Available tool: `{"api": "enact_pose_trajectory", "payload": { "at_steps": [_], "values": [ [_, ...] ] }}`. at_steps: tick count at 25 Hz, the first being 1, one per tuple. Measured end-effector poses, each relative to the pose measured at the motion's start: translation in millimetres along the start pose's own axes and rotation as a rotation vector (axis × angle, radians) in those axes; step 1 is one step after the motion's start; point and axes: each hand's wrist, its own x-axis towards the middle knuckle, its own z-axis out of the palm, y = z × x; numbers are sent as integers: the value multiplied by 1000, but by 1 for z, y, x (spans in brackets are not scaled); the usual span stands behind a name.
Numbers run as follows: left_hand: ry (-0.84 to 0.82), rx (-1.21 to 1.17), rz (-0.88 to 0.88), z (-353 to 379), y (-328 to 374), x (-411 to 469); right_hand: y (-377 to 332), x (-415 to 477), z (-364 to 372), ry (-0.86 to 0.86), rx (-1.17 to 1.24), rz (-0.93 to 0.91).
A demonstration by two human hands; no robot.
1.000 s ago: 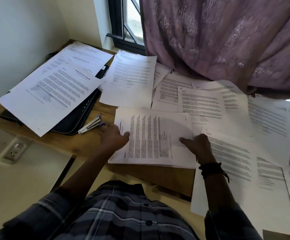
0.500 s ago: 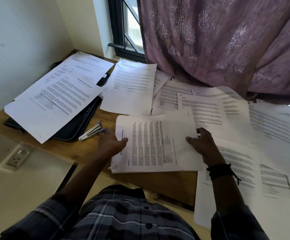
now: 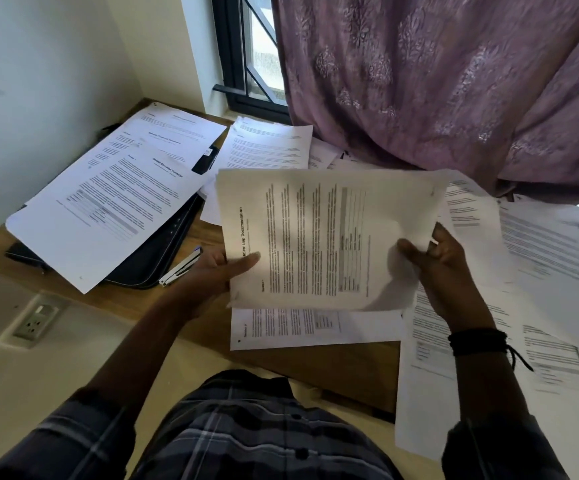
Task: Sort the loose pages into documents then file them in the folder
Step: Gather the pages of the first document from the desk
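Note:
I hold a thin stack of printed pages, headed "Internship Documentation", lifted above the wooden desk. My left hand grips its left edge with the thumb on top. My right hand pinches its right edge. One more printed page lies on the desk just under the lifted stack. The black zip folder lies at the left, mostly covered by two sorted documents. Several loose pages are spread over the right side of the desk.
A stapler lies beside the folder, close to my left hand. A purple curtain hangs over the back of the desk. The window is behind it. A wall socket sits at the lower left.
Both hands have lifted the stack off the desk toward me, leaving one page lying below. The view has tilted slightly.

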Motion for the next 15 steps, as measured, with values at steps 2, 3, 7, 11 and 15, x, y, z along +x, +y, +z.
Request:
{"api": "enact_pose_trajectory", "payload": {
  "at_steps": [2, 3, 7, 11, 15],
  "values": [
    [62, 36, 27, 2, -3, 3, 5, 4, 2, 20, -58, 53],
    [112, 81, 36, 5, -7, 4, 12, 5, 5, 35, -146, 90],
    [274, 409, -19, 27, -24, 8, 46, -3, 27, 103, -509, 149],
    [339, 376, 84, 26, -30, 6, 51, -8, 40, 141, -535, 67],
    [400, 289, 370, 19, -4, -1, 24, -1, 37, 232, -454, -158]
  ]
}}
